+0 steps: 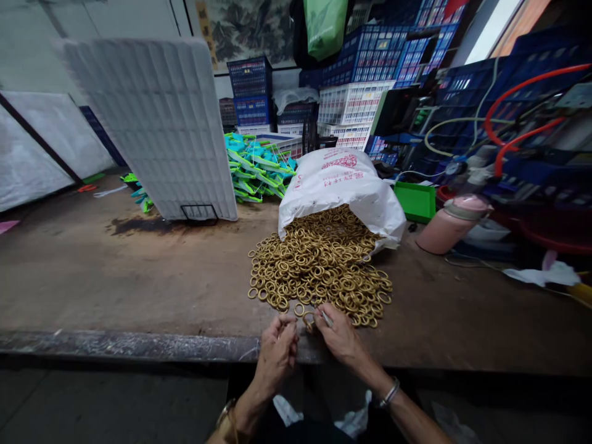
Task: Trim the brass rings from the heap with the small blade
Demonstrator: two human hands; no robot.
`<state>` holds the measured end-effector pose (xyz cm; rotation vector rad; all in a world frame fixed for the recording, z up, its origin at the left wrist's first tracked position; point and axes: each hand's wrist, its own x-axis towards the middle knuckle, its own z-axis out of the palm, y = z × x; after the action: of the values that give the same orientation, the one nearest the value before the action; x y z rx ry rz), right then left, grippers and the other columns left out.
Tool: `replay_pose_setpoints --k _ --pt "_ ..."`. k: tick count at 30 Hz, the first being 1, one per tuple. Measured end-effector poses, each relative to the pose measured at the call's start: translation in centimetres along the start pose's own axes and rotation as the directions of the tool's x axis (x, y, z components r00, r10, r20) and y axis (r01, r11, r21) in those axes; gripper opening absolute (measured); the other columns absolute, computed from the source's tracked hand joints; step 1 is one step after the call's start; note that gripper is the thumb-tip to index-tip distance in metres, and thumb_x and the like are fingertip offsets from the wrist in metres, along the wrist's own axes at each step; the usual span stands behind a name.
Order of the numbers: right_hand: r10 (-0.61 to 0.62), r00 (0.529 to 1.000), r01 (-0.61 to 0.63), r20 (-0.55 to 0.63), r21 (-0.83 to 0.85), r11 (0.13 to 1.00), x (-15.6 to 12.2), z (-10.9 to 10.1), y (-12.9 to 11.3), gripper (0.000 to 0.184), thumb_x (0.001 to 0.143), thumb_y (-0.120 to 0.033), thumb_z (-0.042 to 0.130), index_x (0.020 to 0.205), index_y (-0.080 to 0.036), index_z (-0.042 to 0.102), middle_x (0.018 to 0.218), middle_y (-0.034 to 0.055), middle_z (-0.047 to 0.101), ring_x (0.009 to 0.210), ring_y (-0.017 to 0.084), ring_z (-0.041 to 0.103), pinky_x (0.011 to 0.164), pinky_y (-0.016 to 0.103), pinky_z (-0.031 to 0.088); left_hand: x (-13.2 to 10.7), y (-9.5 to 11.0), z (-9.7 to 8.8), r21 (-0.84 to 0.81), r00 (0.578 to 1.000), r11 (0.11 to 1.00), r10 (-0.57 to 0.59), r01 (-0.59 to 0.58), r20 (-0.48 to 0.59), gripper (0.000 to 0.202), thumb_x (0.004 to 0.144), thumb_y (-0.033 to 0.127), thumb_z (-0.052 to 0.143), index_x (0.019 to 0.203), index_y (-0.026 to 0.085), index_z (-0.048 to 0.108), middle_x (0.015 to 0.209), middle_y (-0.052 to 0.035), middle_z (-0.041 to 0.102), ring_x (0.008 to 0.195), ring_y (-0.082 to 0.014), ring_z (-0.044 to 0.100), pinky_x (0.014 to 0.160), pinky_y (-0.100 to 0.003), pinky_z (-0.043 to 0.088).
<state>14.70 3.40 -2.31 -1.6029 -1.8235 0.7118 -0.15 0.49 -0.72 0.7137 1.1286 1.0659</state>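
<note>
A heap of gold-coloured rings [324, 265] spills from the mouth of a white woven sack [333, 179] onto the table. At the heap's near edge, my right hand [340, 336] is closed, its fingertips on a gold-coloured ring [308, 319]. A thin, pale grey piece [327, 319] shows between its thumb and fingers; its kind is unclear. My left hand [279, 346] is closed just to the left, above the table's front edge. Whatever its fingers pinch is too small to make out. One loose ring [299, 309] lies between the hands and the heap.
A tall white ribbed panel [157, 123] stands on the worn table [139, 277]. Behind are green and turquoise plastic parts [259, 166] and stacked blue crates [252, 92]. To the right are a green tray [415, 202], a pink bottle [451, 225] and orange hoses [494, 117].
</note>
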Motion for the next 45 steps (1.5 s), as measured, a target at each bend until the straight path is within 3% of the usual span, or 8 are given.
replay_pose_setpoints --k 5,10,17,24,29,33,38,45 --pt "0.012 1.0 -0.012 -0.006 0.119 0.993 -0.1 0.3 -0.6 0.024 0.078 -0.037 0.037 0.066 -0.02 0.048 0.062 -0.0016 0.052 0.059 0.012 0.046 0.056 0.022 0.035 0.7 0.0 0.0 0.054 0.997 0.997 0.048 -0.051 0.052 0.034 0.068 0.044 0.059 0.086 0.016 0.052 0.044 0.0107 0.036 0.035 -0.0031 0.026 0.036 -0.016 0.02" --pt "0.03 0.999 -0.034 0.021 0.245 0.969 -0.4 0.4 -1.3 0.022 0.077 -0.038 0.041 0.065 -0.02 0.048 0.06 -0.0026 0.049 0.059 0.011 0.044 0.056 0.021 0.035 1.0 -0.2 -0.1 0.128 0.998 0.991 0.027 -0.034 0.057 0.027 0.07 0.042 0.058 0.063 0.016 0.05 0.045 0.0082 0.038 0.037 -0.0039 0.027 0.039 -0.018 0.021" --pt "0.139 0.971 -0.214 0.196 0.446 0.869 -0.2 0.4 -2.2 0.036 0.078 -0.051 0.037 0.062 -0.02 0.043 0.049 -0.0061 0.04 0.045 0.008 0.035 0.046 0.021 0.03 0.2 0.5 0.2 0.268 0.936 0.898 0.316 -0.348 0.156 0.02 0.076 0.031 0.051 0.064 0.016 0.059 0.061 0.0008 0.054 0.059 -0.0115 0.046 0.059 -0.021 0.036" --pt "0.125 0.989 -0.147 0.082 0.374 0.916 0.0 0.7 -2.8 0.034 0.075 -0.048 0.043 0.058 -0.019 0.044 0.053 -0.0048 0.04 0.052 0.009 0.036 0.049 0.021 0.03 0.8 -0.3 -0.3 0.135 0.985 0.989 0.042 -0.066 0.17 0.03 0.072 0.044 0.054 0.061 0.016 0.049 0.047 0.0066 0.04 0.039 -0.0045 0.028 0.04 -0.018 0.022" --pt "0.139 0.974 -0.204 0.178 0.427 0.881 -0.1 0.6 -2.9 0.031 0.076 -0.045 0.04 0.059 -0.02 0.045 0.049 -0.0055 0.042 0.047 0.009 0.037 0.048 0.021 0.031 0.8 -0.3 -0.4 0.063 0.979 0.998 -0.032 0.02 0.2 0.033 0.073 0.047 0.052 0.064 0.016 0.048 0.049 0.0063 0.043 0.036 -0.0025 0.028 0.037 -0.017 0.018" --pt "0.147 0.982 -0.179 0.121 0.321 0.93 -0.1 0.8 -2.1 0.028 0.078 -0.039 0.036 0.059 -0.02 0.044 0.05 -0.0043 0.043 0.048 0.01 0.04 0.05 0.022 0.032 0.5 -0.2 -0.3 0.063 0.981 0.998 -0.017 0.005 0.194 0.032 0.074 0.046 0.051 0.066 0.016 0.047 0.051 0.0062 0.044 0.036 -0.0021 0.029 0.037 -0.016 0.019" --pt "-0.004 0.992 0.006 0.122 -0.021 1.0 -0.9 0.9 -1.6 0.013 0.073 -0.017 0.037 0.068 -0.02 0.049 0.058 -0.0022 0.05 0.054 0.011 0.043 0.052 0.021 0.028 0.6 -0.4 -0.3 0.049 0.983 0.999 0.012 -0.022 0.184 0.037 0.071 0.052 0.052 0.066 0.016 0.046 0.049 0.0067 0.043 0.036 -0.0023 0.027 0.036 -0.017 0.017" --pt "0.003 0.98 0.052 0.197 -0.274 0.96 -1.4 1.2 -1.7 0.034 0.062 -0.005 0.038 0.089 -0.02 0.053 0.07 0.0015 0.062 0.062 0.014 0.052 0.054 0.023 0.025 0.9 -0.8 -0.4 0.049 0.981 0.994 0.083 -0.093 0.177 0.036 0.069 0.05 0.056 0.065 0.016 0.045 0.049 0.0071 0.041 0.038 -0.0023 0.026 0.038 -0.017 0.018"
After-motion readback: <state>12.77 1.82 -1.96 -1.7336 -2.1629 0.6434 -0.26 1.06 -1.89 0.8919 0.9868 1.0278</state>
